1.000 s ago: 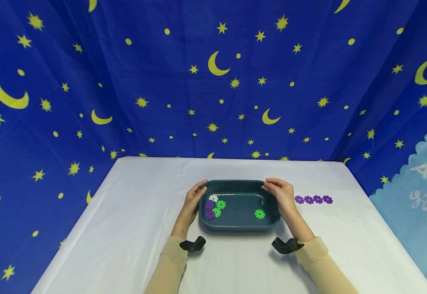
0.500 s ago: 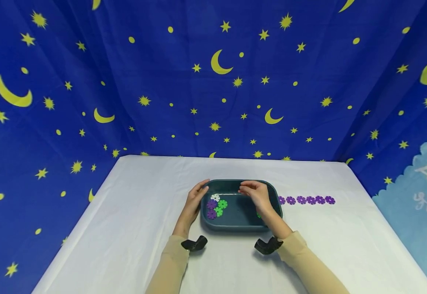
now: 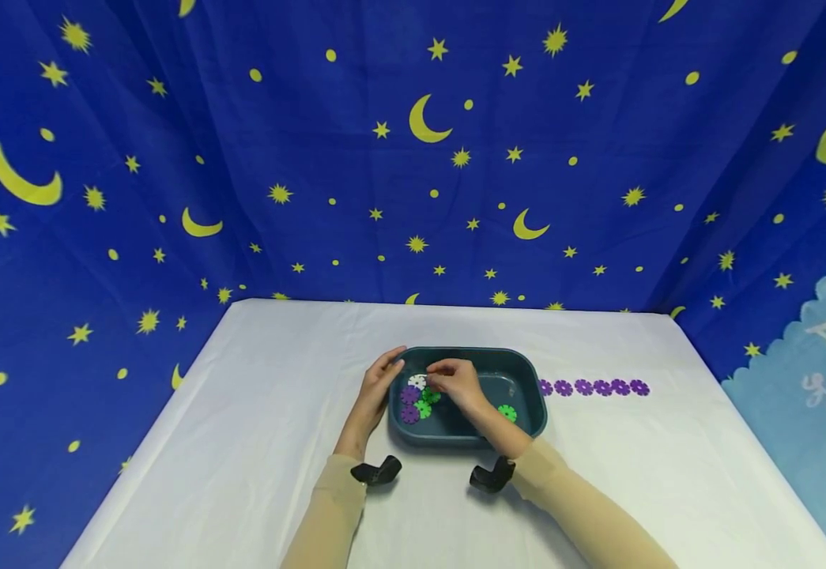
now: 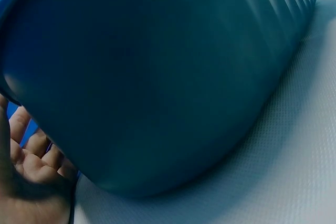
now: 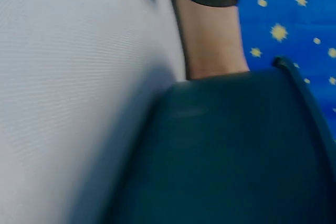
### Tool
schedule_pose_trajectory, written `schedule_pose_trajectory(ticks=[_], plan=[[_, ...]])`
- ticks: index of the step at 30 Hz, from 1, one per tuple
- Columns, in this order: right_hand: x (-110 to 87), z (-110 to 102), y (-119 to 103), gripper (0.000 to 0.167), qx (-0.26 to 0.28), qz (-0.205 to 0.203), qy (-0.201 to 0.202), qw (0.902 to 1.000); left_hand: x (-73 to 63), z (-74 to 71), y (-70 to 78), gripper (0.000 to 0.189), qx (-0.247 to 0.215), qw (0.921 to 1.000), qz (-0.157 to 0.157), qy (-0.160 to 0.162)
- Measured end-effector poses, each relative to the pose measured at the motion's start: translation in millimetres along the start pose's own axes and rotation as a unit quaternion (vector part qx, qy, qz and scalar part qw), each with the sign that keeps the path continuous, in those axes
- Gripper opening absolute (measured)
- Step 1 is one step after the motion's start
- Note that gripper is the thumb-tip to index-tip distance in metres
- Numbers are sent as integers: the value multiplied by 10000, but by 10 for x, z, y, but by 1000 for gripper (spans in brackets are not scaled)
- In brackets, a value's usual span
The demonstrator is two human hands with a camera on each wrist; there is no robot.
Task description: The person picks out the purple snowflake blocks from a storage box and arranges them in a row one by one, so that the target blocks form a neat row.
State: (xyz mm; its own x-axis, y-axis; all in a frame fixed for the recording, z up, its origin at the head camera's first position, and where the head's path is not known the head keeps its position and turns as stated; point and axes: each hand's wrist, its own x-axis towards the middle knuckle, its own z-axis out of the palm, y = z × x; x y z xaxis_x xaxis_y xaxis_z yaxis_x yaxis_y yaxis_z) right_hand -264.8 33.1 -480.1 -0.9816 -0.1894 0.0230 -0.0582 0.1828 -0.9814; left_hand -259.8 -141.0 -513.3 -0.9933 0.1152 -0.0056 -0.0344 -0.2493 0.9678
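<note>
A dark teal rectangular tray [image 3: 466, 438] stands on the white table. My left hand [image 3: 371, 393] holds its left end, the thumb at the rim and the other fingers outside; in the left wrist view its bent fingers [image 4: 38, 150] show beside the tray wall [image 4: 157, 103]. My right hand [image 3: 458, 383] is inside the tray, its loosely bent fingers over the pieces at the left end. No piece shows in its grasp. Under and beside it lie a white snowflake disc [image 3: 416, 382], purple discs [image 3: 409, 414] and green discs [image 3: 423, 409]. Another green disc [image 3: 507, 412] lies at the right end.
A straight row of purple snowflake discs [image 3: 602, 387] lies on the table right of the tray, its left end partly hidden by the tray. The white tabletop [image 3: 277, 379] meets a blue curtain [image 3: 327, 158] with moons and stars behind.
My right hand has let go of the tray's right rim and moved left across the tray to the pieces. More of the purple row now shows. The left hand has stayed on the tray.
</note>
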Motion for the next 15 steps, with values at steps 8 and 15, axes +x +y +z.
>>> schedule_pose_trajectory(ticks=[8,15], plan=[[25,134,72,19,-776,62,-704,9945,-5,-4,-2,45,-34,9999,95,-26],[42,222,98,18,-1158,121,-661,9910,83,-58,-106,44,-77,9999,85,-47]])
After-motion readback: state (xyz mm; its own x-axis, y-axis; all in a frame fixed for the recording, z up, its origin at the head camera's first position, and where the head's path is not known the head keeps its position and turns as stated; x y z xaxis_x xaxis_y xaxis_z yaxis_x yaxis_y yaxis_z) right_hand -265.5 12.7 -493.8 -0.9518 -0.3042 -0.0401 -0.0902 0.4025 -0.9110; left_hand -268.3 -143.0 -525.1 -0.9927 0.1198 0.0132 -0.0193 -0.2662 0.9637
